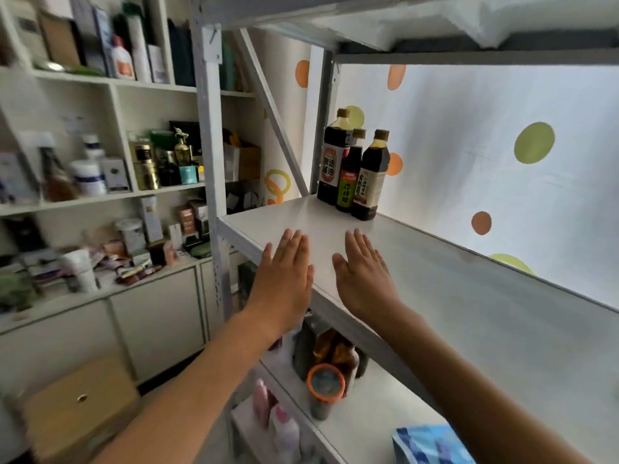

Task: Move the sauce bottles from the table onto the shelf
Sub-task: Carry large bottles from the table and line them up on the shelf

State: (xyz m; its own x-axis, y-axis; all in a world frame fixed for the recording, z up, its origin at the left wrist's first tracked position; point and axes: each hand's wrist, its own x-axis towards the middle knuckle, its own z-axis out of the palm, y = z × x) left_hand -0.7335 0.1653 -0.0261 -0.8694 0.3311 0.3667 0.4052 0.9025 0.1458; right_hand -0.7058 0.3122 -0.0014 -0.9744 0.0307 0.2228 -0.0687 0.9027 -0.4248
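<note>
**Three sauce bottles on shelf, both hands empty**

Three dark sauce bottles stand upright in a tight cluster at the back left corner of the white shelf board [435, 279]: the tall soy sauce bottle [335, 159] at the rear, the green-label bottle [351, 172] in front of it, the brown-label bottle [372, 177] on the right. They look touching or nearly so; can't tell which.

Left hand [284, 279] and right hand [363, 272] are flat, fingers straight, palms down near the shelf's front edge, holding nothing. Both well short of the bottles. No table in view, so can't tell whether more bottles remain there.

Handling, my read:
- Look nearly full, so fairly heavy for their size.
- Rigid and smooth-walled; glass or plastic unclear, so treat as breakable.
- Narrow necks, gold caps: the neck works for a lift, but wrapping the body at the label is safer, paper giving better friction.
- Tall with a narrow base, tightly packed: bump one and its neighbours likely go over. Set down beside the cluster, don't shove into it.
</note>
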